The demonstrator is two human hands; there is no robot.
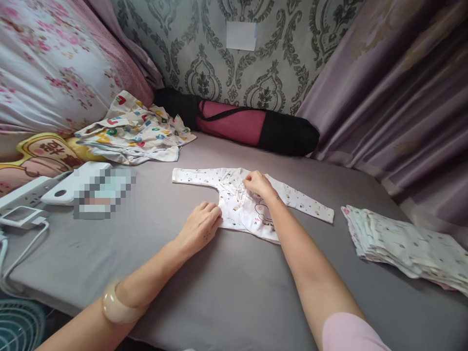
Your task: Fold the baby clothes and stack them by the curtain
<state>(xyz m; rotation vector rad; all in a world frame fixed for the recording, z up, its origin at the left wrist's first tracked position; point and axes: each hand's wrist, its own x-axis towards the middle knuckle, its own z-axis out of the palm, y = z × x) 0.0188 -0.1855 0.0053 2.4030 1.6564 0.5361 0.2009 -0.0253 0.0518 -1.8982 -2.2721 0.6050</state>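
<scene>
A small white baby shirt with tiny prints and a cartoon face on its front lies spread out on the grey bed, both sleeves stretched sideways. At its left side edge is my left hand, fingers bent together on the fabric; the fingertips are partly hidden. My right hand pinches cloth at the upper middle of the chest, close to what look like thin ties. The right forearm covers part of the shirt's lower right side. A pale bangle circles my left wrist area.
Folded baby clothes are stacked at the right. A crumpled patterned cloth lies back left, beside a yellow cushion. A power strip with cables sits left. A black and maroon long bag rests along the wall. A fan stands below.
</scene>
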